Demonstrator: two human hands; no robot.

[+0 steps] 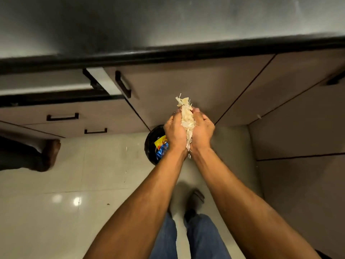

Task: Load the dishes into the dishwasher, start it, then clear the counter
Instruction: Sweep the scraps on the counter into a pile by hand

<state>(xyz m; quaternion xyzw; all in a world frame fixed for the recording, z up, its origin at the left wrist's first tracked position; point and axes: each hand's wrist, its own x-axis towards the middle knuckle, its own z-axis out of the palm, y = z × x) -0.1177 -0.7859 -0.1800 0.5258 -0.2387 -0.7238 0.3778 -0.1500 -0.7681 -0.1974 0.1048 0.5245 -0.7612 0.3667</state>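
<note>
We hold our two hands pressed side by side, the left hand [174,130] and the right hand [202,129], and between the palms we squeeze a bundle of pale scraps [186,120], thin and dry like peels. The fingers of both hands are curled around this bundle, so the grip is pressed together and not spread. Some scraps stick out beyond the fingertips, and a few thin strips hang down at the wrists.

Directly under the left hand, partly hidden by it, stands a round black bin [150,144] on the floor. Inside it we see a yellow and blue wrapper [161,146], just beside the left wrist.

Beyond the fingertips is a beige cabinet door [186,83] with a dark handle [122,84], and above it runs the black edge of the counter [168,53]. To the left of the grip, well apart, are drawers [61,116] with dark handles. Far to the left another person's bare foot [50,154] stands on the light tiled floor [74,184]. Below the forearms we see our blue jeans [201,238].
</note>
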